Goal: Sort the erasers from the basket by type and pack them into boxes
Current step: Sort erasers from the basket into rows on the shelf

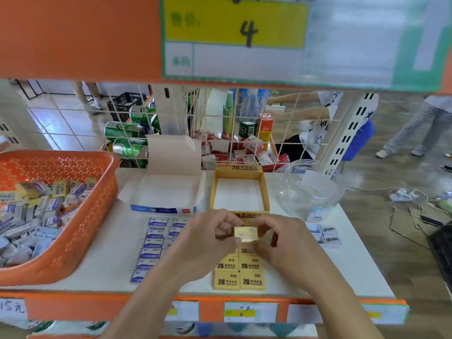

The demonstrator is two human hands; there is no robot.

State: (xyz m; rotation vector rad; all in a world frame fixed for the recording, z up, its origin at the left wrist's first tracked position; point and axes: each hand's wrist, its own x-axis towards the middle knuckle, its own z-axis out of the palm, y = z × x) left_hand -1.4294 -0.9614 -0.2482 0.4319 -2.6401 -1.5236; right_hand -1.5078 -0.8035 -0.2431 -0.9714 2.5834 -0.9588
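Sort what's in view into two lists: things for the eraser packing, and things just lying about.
For the job: orange basket; yellow eraser, pinched by left hand and right hand; rows of blue erasers and yellow 2B erasers; white box; yellow box.
Lying about: green cans, bottles, red-and-white packets, power strip.

White shelf (110, 243): orange basket (97, 216), white box (161, 192), yellow box (212, 192), clear jar (310, 194), blue erasers (154, 245), yellow erasers (227, 281).

A handwritten "4" stands on the yellow price sign (234, 25) overhead. Yellow erasers (239, 272) by the shelf's (318, 265) front edge read "2B ERASER"; blue-striped erasers (152, 245) beside them read "ERASER". The yellow box (241, 167) shows "2B".
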